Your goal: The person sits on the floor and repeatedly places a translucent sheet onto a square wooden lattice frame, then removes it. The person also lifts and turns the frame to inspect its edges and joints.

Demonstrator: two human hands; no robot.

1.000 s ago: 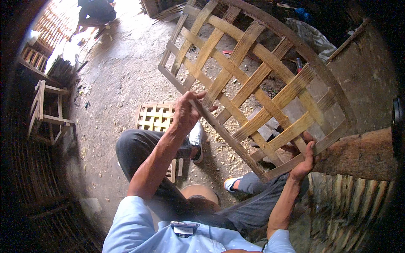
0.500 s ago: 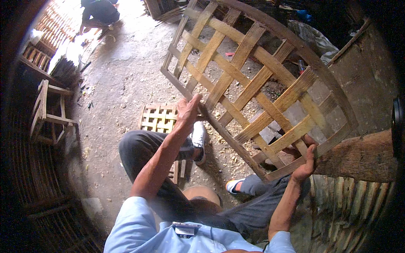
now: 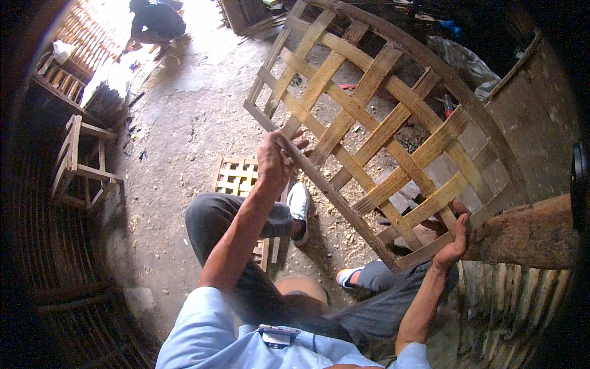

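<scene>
I see a large woven bamboo lattice panel, its flat tan strips crossed diagonally with open square gaps and edged by a darker curved rim. It stands tilted above the floor, its lower frame edge gripped at the left and at the bottom right corner.

Lattice panel blocks ahead — its square gaps pass; wooden stool left.
</scene>
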